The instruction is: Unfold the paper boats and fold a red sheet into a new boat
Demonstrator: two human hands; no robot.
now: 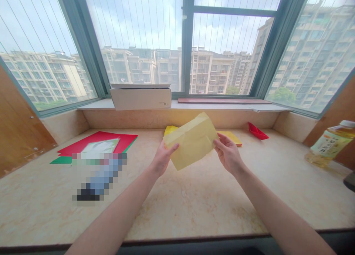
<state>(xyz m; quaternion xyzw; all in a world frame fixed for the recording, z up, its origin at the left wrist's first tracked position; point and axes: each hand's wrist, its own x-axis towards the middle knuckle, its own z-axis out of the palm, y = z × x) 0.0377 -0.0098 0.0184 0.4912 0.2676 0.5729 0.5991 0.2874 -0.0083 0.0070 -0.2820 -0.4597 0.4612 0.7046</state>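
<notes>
Item (100, 177) on the surface (177, 210) was pixelated and could not be identified. Yellow paper (230, 137) lay partly hidden behind the held sheet (191, 141). Bottle (332, 140) was cut off by the right edge; its label (327, 147) was too small to read.

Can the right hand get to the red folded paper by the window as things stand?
Probably yes: the right hand is close to the red folded paper, with nothing standing between them, though it would have to let go of the yellow paper it grips.
</notes>
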